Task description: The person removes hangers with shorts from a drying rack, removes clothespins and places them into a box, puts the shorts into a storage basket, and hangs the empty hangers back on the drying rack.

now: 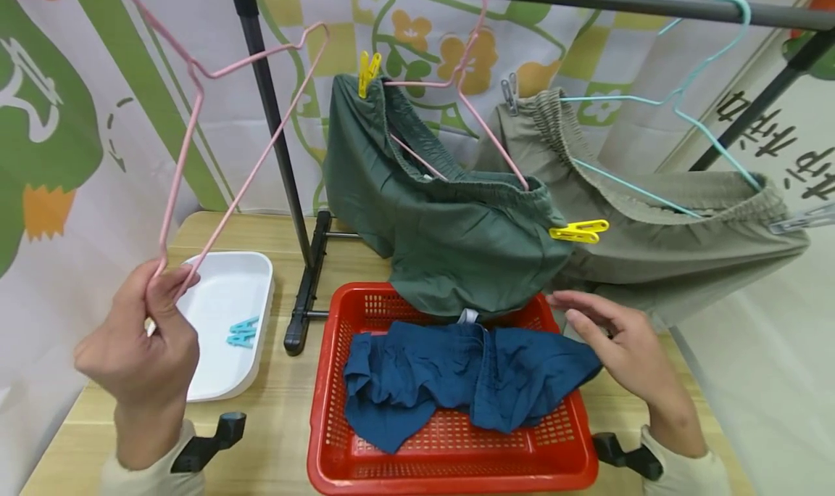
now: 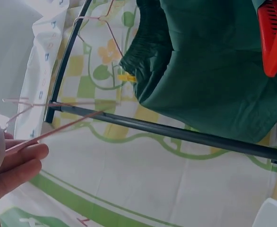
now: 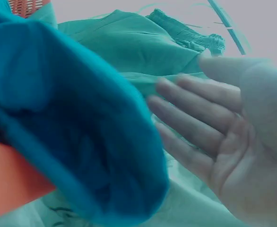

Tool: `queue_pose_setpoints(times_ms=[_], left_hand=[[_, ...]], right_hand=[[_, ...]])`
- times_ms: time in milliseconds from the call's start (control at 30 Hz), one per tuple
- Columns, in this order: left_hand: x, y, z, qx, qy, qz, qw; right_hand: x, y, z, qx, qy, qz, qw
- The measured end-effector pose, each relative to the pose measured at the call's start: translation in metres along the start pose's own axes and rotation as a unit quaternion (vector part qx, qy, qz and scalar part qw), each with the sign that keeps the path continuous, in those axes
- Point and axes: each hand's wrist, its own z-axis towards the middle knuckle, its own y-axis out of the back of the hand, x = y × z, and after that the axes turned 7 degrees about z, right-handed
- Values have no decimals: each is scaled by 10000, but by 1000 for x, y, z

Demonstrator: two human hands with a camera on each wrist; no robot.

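Pink wire hanger (image 1: 185, 146): tilted, hook toward upper left, one lower corner pinched in the left hand (image 1: 146, 329), above the worktop. Dark blue garment (image 1: 450, 369): creased, lying loosely bunched in the red basket (image 1: 319, 409), its right end over the right rim, just beside the right hand (image 1: 626, 347); contact cannot be confirmed.

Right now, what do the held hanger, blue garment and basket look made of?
Hanger: probably plastic-coated wire, satin; thin, evenly pink strand, core hidden.
Blue garment: matte cloth, maybe woven cotton; soft creases and a raised seam, fibre unclear.
Basket: likely moulded plastic, semi-gloss; uniform red, rounded rim, regular perforated grid.
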Motion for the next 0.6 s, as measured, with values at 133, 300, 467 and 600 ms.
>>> queue_pose_setpoints(times_ms=[133,300,467,600], left_hand=[[-7,-6,3,212,-111,167,9996],[-13,-13,8,477,-162,184,9986],[-15,-17,7,856,-324,196,9956],[-16,-18,7,1099,-391,196,9930]], right_hand=[[7,2,11,-672,215,94,9975],[17,4,27,-1120,320,-203,9930],[22,3,35,-1334,109,-572,9894],[23,0,39,-1324,12,-511,9899]])
